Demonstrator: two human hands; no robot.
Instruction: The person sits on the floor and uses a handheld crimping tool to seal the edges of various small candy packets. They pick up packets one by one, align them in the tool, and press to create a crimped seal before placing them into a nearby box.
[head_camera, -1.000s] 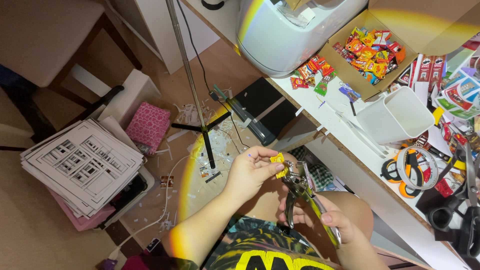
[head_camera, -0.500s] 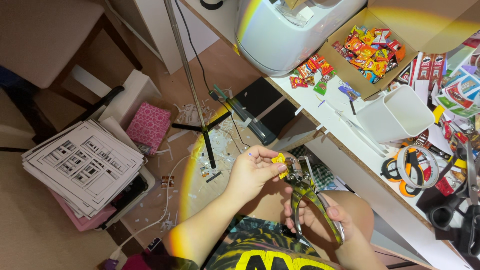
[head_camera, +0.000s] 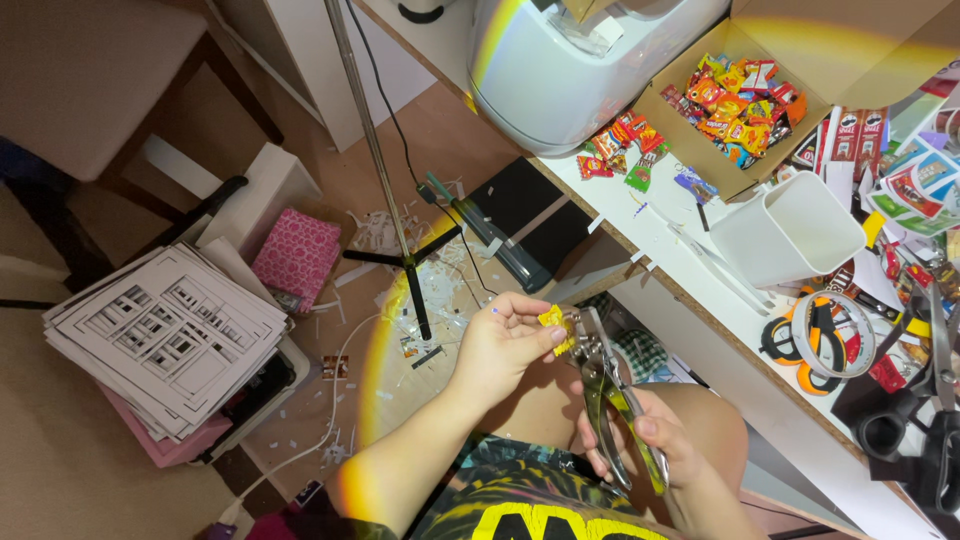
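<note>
A: In the head view, what are the hands doing just off the desk edge (head_camera: 640, 290)?

B: The left hand (head_camera: 500, 345) pinches a small yellow piece (head_camera: 553, 320) between thumb and fingertips. The right hand (head_camera: 650, 445) is wrapped around the handles of a pair of metal punch pliers (head_camera: 610, 395), below the desk edge and over the lap.

A: What's different from a second ago?

B: The pliers' head has swung up to meet the yellow piece; half a second back the tool sat lower and more tilted. Now its jaws touch the piece, so I judge the piece is being seated for a punch. Whether the handles are squeezed fully, I can't tell.

A: And beyond the edge?

B: On the desk sit a white cup (head_camera: 790, 230) and a cardboard box of bright wrapped sweets (head_camera: 740, 100); tape rolls (head_camera: 830, 335) lie nearer the right.
</note>
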